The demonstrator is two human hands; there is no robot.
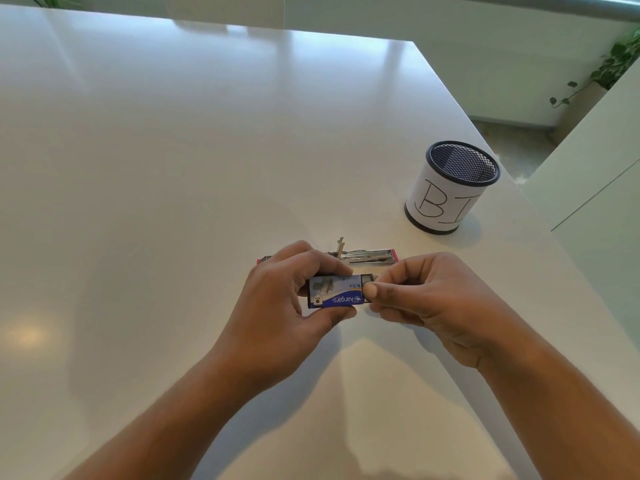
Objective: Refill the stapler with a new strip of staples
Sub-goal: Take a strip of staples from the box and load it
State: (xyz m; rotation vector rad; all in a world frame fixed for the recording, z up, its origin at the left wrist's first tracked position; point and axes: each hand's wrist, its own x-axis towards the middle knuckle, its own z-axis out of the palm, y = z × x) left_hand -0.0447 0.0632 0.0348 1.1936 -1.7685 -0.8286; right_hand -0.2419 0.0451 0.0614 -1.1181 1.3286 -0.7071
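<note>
Head view, centre: likely light, crushable staple box (334,295) pinched edgewise by left hand (287,306); inner tray (366,278) end pinched by right hand (429,299).

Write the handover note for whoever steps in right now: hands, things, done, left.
Left hand: holds the staple box over the table.
Right hand: pinches the inner tray, which sticks partly out of the box's right end.
Stapler: lies opened on the table just behind the hands, metal channel exposed; neither hand holds it.
Done: stapler opened, box partly open.
Left: take out a strip, lay it in the channel, close the stapler.
</note>
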